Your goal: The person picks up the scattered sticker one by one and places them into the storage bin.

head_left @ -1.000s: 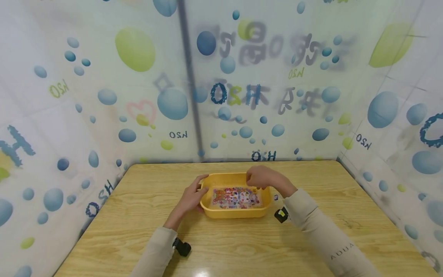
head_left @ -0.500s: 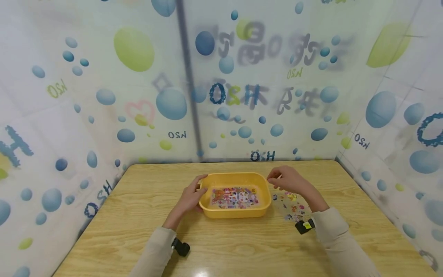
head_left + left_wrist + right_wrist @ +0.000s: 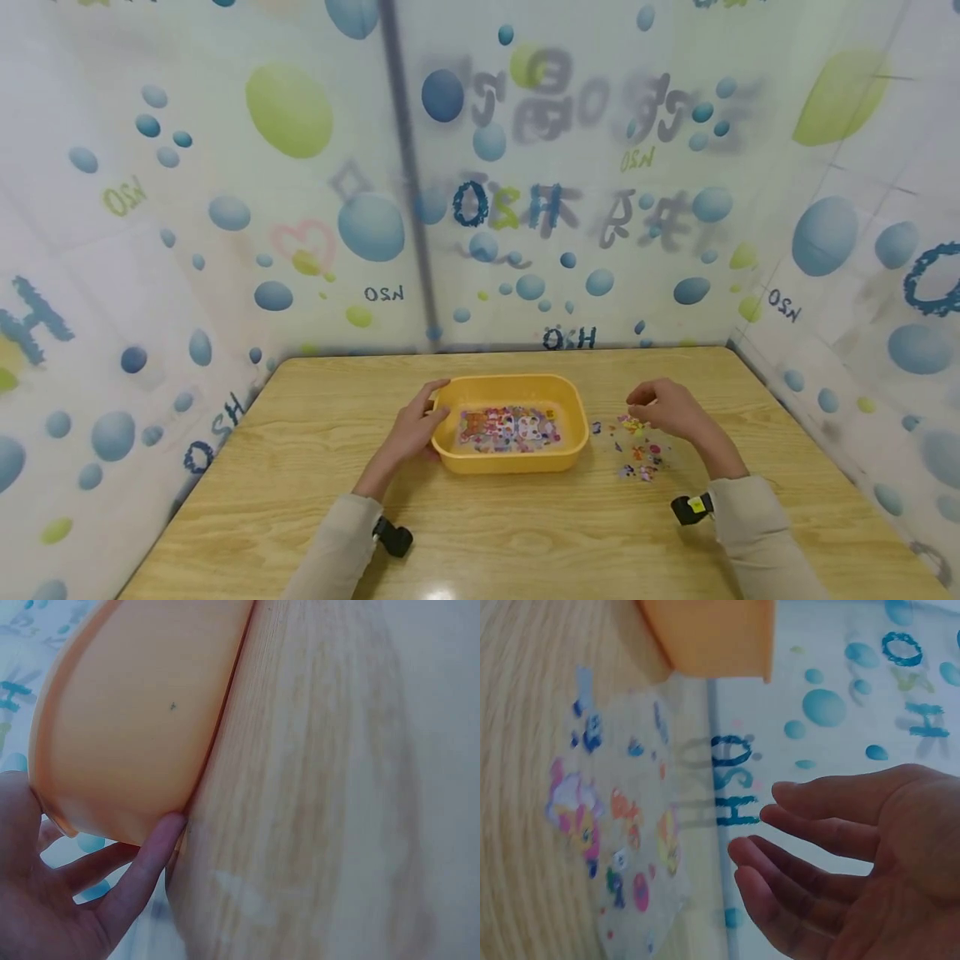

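Observation:
A yellow plastic basin (image 3: 510, 463) stands on the wooden table. My left hand (image 3: 411, 423) grips its left end, thumb over the rim; the left wrist view shows fingers (image 3: 142, 862) against the outer wall. Flat inside the basin lies a sheet of colourful cartoon stickers (image 3: 510, 427). To the right of the basin, a clear sheet with scattered cartoon stickers (image 3: 637, 452) lies on the table. Over that sheet's far edge is my right hand (image 3: 675, 408), its fingers loosely bent. Nothing shows between those fingers in the right wrist view.
The wooden table (image 3: 495, 533) ends against a pale curtain (image 3: 637, 250) printed with blue and green bubbles, which also rises along both sides. A black wrist camera (image 3: 692, 508) sits on the right sleeve, another wrist camera (image 3: 393, 537) on the left.
My right hand has moved from above the basin rightward, past its rim, to over the clear sticker sheet, which has come into view. The left hand and the basin have stayed put.

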Available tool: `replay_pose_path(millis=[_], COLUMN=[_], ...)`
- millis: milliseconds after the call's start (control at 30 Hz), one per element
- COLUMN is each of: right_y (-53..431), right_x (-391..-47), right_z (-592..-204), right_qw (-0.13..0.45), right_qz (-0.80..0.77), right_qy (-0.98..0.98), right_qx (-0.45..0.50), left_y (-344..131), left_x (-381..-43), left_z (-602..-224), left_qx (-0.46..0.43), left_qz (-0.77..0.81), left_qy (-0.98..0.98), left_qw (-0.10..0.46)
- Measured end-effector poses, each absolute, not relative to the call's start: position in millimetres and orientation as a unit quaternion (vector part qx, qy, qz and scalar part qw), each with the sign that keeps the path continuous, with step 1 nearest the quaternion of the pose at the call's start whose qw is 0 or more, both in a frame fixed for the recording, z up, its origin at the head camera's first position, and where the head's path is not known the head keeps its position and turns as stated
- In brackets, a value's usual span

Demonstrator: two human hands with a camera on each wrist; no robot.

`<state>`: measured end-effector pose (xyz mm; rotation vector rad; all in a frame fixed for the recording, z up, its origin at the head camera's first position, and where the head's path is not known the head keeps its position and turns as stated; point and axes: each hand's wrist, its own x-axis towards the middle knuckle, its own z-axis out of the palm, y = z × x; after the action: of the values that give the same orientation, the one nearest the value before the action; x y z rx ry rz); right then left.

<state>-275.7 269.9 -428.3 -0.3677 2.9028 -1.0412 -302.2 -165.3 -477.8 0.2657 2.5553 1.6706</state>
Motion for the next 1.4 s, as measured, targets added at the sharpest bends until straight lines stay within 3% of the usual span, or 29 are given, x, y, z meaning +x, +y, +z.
replay_pose_path(millis=[667, 1000, 1400], right_y=[289.8, 289.8, 279.1], right_x=[-284.3, -290.5, -285.2], right_z=[-453.2, -463.6, -455.0], right_qw=[0.039, 0.008, 0.018], right_qz=[-0.249, -0.208, -0.205], right_qy=[0.964, 0.974, 0.978], right_qx=[-0.081, -0.086, -0.046], left_y=[-162.7, -164.6, -165.1], left_x=[-302.0, -302.4, -302.3], left_z=[-479.6, -479.7, -479.3], left_qx=[0.091, 0.093, 0.089], left_qz=[0.544, 0.542, 0.541], left_qy=[0.833, 0.835, 0.836], left_qw=[0.036, 0.035, 0.031])
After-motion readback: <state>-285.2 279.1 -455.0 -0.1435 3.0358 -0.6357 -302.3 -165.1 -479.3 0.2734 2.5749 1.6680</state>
